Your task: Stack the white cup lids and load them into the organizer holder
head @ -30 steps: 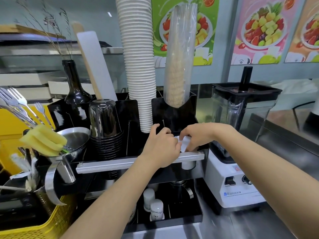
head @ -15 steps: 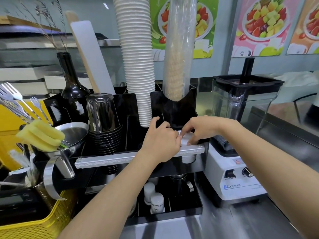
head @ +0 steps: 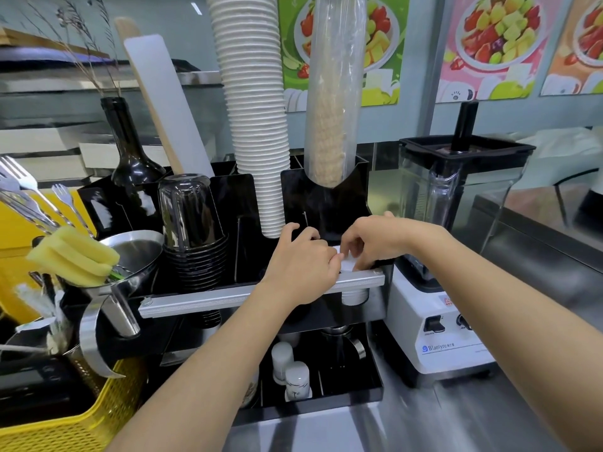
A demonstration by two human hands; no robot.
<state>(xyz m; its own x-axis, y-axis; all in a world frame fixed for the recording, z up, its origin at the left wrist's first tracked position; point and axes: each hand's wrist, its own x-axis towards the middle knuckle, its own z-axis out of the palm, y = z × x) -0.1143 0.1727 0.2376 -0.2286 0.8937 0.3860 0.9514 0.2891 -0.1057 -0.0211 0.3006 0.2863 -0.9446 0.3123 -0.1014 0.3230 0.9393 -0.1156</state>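
A black organizer holder (head: 326,203) with a silver front rail (head: 202,300) stands on the counter. My left hand (head: 301,264) and my right hand (head: 375,239) meet over its front right slot. Both pinch a small stack of white cup lids (head: 347,263) that sits low in that slot, mostly hidden by my fingers. The bottom of the white stack (head: 354,296) shows below the rail. A tall column of white paper cups (head: 254,109) and a bagged sleeve (head: 332,93) rise from the slots behind.
A blender (head: 450,256) stands close on the right. Black cups (head: 192,230), a dark bottle (head: 130,151), a steel funnel (head: 130,256), yellow sponges (head: 75,256), forks (head: 26,194) and a yellow basket (head: 65,429) crowd the left. Small white shakers (head: 293,376) sit in the lower tray.
Both hands stay on the lids at the front right slot; the fingers have shifted slightly downward and the white stack shows less above the rail. The view tilted a little.
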